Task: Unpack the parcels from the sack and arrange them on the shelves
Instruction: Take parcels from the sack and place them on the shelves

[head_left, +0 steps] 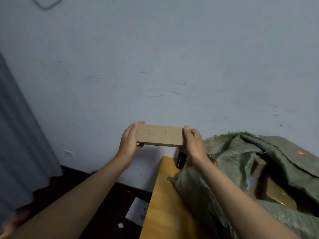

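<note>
Cardboard parcel [159, 135]: 1 flat, oblong brown box, pen marks on top face, held level in mid-air before pale wall. Green woven sack [241, 178]: slumped open on yellow table, brown boxes [276, 194] visible inside.

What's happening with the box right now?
Both hands, left and right, grip the cardboard parcel ends. Held above yellow table. Green sack open, more parcels inside. Nothing blocking.

yellow table [164, 204], green sack [224, 178], black object [180, 161]
</note>
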